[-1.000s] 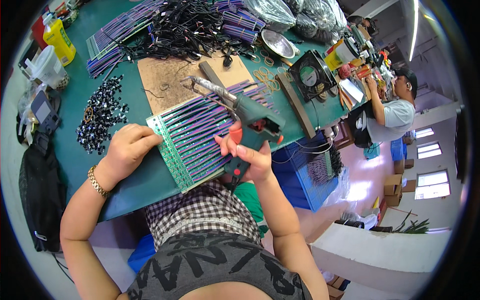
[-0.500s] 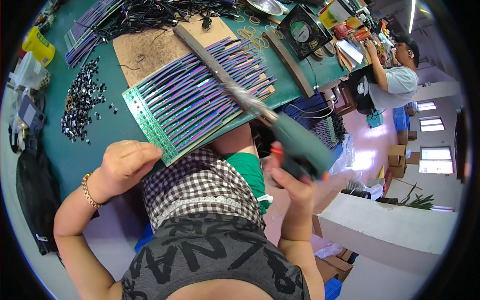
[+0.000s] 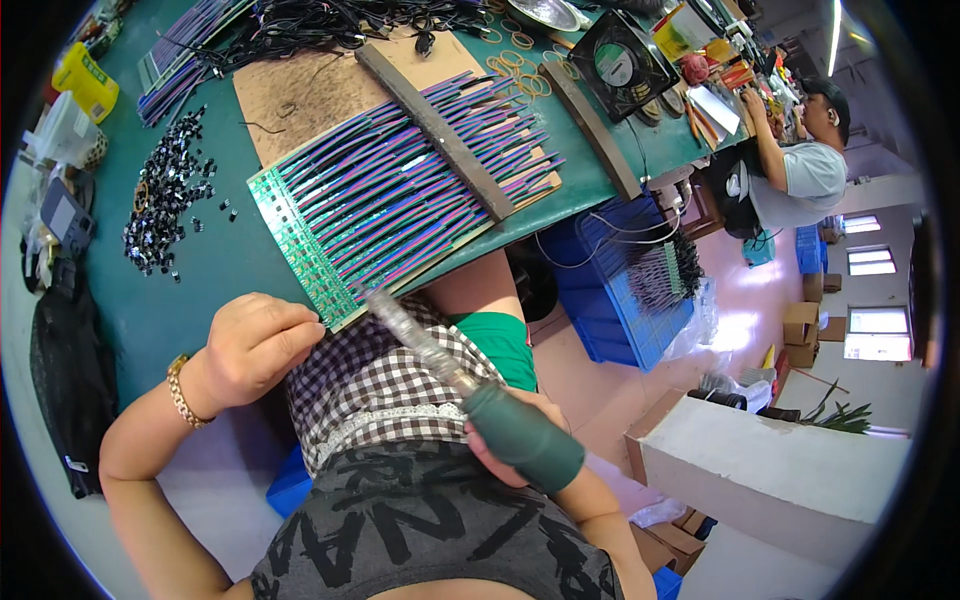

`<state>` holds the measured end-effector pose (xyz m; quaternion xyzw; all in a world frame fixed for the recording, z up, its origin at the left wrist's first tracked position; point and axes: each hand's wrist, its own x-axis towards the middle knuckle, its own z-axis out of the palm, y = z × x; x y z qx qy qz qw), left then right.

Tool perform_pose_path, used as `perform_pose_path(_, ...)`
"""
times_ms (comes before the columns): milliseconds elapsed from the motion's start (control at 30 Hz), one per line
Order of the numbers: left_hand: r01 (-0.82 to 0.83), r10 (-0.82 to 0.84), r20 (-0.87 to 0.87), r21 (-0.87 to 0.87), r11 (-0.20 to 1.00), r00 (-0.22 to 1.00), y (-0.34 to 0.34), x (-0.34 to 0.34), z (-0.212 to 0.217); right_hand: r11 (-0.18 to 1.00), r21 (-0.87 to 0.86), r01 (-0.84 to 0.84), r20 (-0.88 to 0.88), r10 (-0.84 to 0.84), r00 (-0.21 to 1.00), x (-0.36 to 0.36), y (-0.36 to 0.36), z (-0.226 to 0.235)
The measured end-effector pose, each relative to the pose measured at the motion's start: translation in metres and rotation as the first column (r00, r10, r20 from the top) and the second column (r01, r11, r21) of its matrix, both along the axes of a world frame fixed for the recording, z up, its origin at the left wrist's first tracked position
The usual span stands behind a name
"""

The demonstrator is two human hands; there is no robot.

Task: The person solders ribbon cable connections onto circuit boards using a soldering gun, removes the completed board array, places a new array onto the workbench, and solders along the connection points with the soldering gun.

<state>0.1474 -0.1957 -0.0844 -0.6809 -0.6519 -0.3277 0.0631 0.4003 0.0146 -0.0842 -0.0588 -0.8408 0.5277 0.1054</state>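
Note:
A long rack of purple and green wired strips [image 3: 400,195] lies on a green circuit panel [image 3: 290,240] at the table's near edge. My left hand [image 3: 250,345] rests closed at the panel's near corner, fingers against its edge. My right hand [image 3: 510,445] grips a green-handled glue gun [image 3: 470,385] down over my lap. The gun's metal nozzle points up at the panel's near corner. A grey metal bar [image 3: 440,135] lies across the strips.
A heap of small black parts [image 3: 165,205] lies to the left on the green table [image 3: 190,290]. Black cables [image 3: 330,20], a fan [image 3: 620,65] and rubber bands lie at the back. A blue crate [image 3: 630,280] stands under the table. Another person [image 3: 800,165] works at the far right.
My right hand has drawn the glue gun off the rack and down toward my lap. My left hand has slid from the panel's left edge to its near corner.

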Motion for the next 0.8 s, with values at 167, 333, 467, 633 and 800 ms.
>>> perform_pose_path(167,-0.040,0.041,-0.083,0.007,0.999,0.996,0.003,0.005,0.004,0.992,-0.016,-0.128,0.084,0.129,0.988,-0.010,-0.012,-0.008)
perform_pose_path(333,-0.075,0.074,-0.148,-0.001,0.997,0.986,0.002,0.009,0.001,0.973,-0.219,-0.079,-0.013,0.078,0.997,0.005,-0.019,-0.023)
perform_pose_path(467,-0.094,0.092,-0.149,-0.002,0.996,0.985,0.004,0.011,0.000,0.933,-0.331,-0.140,0.098,0.182,0.978,0.015,-0.018,-0.035)
perform_pose_path(633,-0.095,0.095,-0.161,0.005,0.995,0.982,0.002,0.013,0.000,0.935,-0.340,-0.105,0.170,0.171,0.970,0.022,-0.022,-0.037)
perform_pose_path(800,-0.145,0.138,-0.216,-0.014,0.989,0.967,0.001,0.018,0.000,0.996,-0.029,-0.090,0.012,0.090,0.996,0.022,-0.026,-0.056)
